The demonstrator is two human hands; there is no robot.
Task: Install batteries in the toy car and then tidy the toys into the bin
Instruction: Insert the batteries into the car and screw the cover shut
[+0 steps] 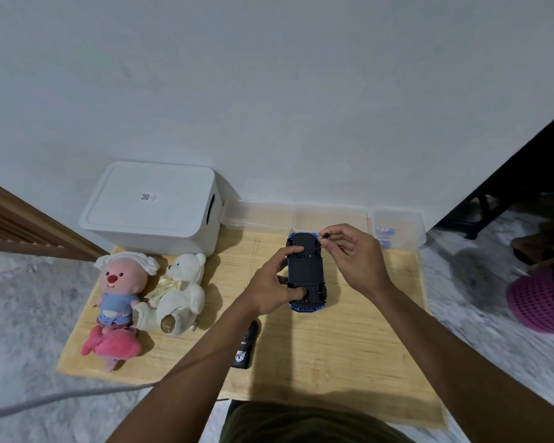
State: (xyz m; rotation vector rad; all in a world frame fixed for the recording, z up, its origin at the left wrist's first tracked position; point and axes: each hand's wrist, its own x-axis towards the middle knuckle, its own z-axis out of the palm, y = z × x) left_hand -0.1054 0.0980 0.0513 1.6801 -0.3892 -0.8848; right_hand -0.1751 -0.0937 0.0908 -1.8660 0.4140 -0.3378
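A blue toy car (305, 272) lies upside down on the wooden board (333, 346), its black underside facing up. My left hand (271, 284) grips its left side, index finger on the chassis near the far end and thumb near the close end. My right hand (355, 257) pinches a thin dark tool, likely a small screwdriver (320, 242), whose tip meets the underside near the car's far end. Blue batteries (385, 233) lie in a clear box (397, 230) at the back right. A white lidded bin (154, 206) stands at the back left.
A pink beaver plush (117, 295) and a white teddy bear (178, 290) lie on the board's left. A black remote controller (245, 346) sits under my left forearm. Two more clear boxes (301, 217) line the wall. A pink basket (541, 302) is on the floor right.
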